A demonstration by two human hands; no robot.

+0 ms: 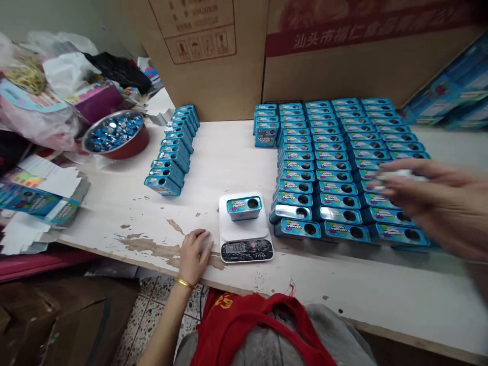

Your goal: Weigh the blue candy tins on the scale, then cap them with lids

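My right hand (430, 190), blurred by motion, is closed on a few small white pieces (400, 175) above the right-hand rows of blue tins. These tins (339, 188) stand upright, each with a dark round hole in its top. One blue tin (244, 207) sits on the white kitchen scale (244, 231), whose display seems to read 150.5. Left of the scale, my left hand (194, 254) rests on the table's front edge, fingers bent and apart from the thumb, with nothing visible in it. A shorter line of blue tins (171, 152) stands farther left, with white pieces on some tops.
A metal bowl (116, 134) of blue wrapped pieces stands at the left beside plastic bags (38, 107). Flattened printed boxes (46, 198) lie at the left edge. Large cardboard cartons (213, 76) wall off the table's back. More blue packages (453, 91) stand at the far right.
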